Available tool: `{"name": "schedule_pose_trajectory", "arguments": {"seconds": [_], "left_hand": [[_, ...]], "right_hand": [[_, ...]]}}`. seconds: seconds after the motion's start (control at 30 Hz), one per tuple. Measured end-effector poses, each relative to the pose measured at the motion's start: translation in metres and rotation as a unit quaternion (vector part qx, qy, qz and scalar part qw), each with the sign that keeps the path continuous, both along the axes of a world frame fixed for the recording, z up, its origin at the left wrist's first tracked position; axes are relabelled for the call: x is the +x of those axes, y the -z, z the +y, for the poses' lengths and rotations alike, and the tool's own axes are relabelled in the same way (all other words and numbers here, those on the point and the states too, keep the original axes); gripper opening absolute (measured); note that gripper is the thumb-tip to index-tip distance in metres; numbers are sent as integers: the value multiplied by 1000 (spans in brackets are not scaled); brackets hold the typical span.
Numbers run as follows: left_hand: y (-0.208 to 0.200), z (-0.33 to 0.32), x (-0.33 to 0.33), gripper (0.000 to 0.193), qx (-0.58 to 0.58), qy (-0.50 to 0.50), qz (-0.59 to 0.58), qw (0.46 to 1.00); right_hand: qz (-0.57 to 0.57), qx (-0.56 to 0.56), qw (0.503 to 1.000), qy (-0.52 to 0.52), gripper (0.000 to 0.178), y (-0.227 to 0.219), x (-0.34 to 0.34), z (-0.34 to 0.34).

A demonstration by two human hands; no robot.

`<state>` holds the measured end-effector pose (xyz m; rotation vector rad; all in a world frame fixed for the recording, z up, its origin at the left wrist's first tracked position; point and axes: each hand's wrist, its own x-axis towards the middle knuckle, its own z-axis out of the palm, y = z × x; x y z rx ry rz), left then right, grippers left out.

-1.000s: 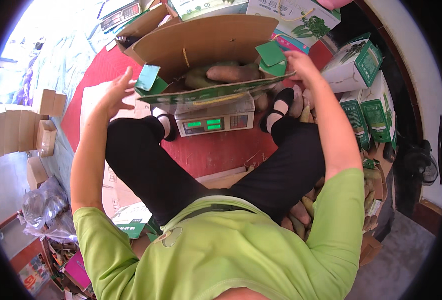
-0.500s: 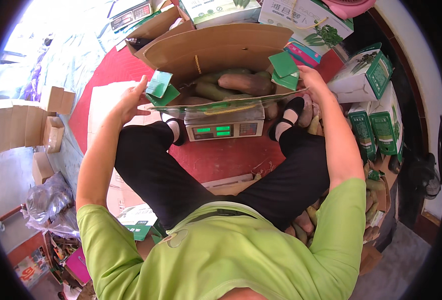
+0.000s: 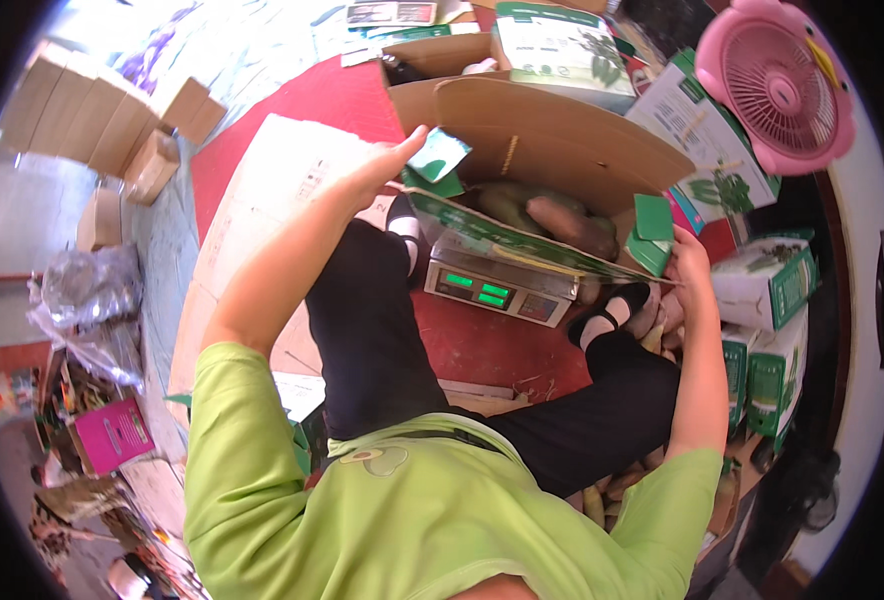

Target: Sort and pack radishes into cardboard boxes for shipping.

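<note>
An open cardboard box [image 3: 602,128], brown inside and green along its front panel, rests on a digital scale [image 3: 502,290] with lit green displays. Several long radishes [image 3: 572,222], greenish and brownish, lie in it. At the box's left end, my left hand [image 3: 377,175] is open, a digit stretched out against the green and white end flap [image 3: 438,155]. My right hand [image 3: 690,265] has its fingers closed around the right end of the front panel, beside another green flap [image 3: 652,220]. Its far fingertips are partly hidden.
Between my feet is a red floor covering [image 3: 472,345]; a flattened cardboard sheet [image 3: 252,220] lies to the left. Printed cartons [image 3: 777,370] stack up at right, with loose radishes [image 3: 652,310] by my right foot. A pink fan [image 3: 782,95] stands far right.
My view has turned, so the box and scale sit farther right and tilted, and the pink fan shows more fully. Both hands stay at the box's ends.
</note>
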<state>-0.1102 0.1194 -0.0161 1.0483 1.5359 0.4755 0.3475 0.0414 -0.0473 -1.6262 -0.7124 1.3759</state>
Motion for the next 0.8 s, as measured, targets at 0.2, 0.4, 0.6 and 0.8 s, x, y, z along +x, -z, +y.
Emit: {"name": "schedule_pose_trajectory", "arguments": {"seconds": [0.2,0.4,0.6,0.8], "left_hand": [[5,10,-26,68,20,-91,-108,990],[-23,1,-81,73,74,-171,-140,972],[-44,-29,-196,56,173,-180,-218,943],[-64,-100,-286,64,125,-266,-204,934]], "right_hand": [[-29,66,997,12,42,-20,-11,11],[-33,136,989,-43,39,-69,-37,38],[-27,179,980,-79,41,-140,-177,49],[4,148,959,-242,50,-123,-265,45]]}}
